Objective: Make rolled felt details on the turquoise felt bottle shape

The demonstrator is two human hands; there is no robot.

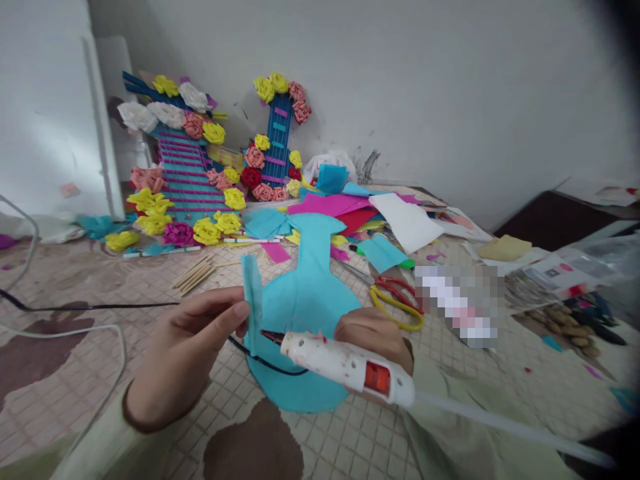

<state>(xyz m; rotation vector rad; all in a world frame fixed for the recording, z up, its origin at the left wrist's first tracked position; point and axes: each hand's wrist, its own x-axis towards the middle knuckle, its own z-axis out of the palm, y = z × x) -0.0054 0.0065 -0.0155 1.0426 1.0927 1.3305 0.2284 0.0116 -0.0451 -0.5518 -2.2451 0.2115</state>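
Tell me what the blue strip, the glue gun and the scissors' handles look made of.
The blue strip, pinched in the left hand: probably felt or foam sheet, matte, soft-edged. The glue gun, in the right hand: white hard plastic, slightly glossy, smudged. The scissors: red and yellow handles, smooth, likely plastic.

Plain white wall ahead of you, beige sm.-tiled floor w/ brown patches, dark brown tabletop yr right

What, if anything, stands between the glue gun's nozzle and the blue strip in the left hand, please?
Nothing visible does. The glue gun in the right hand aims its nozzle straight at the blue strip pinched in the left hand; the black cord hangs below.
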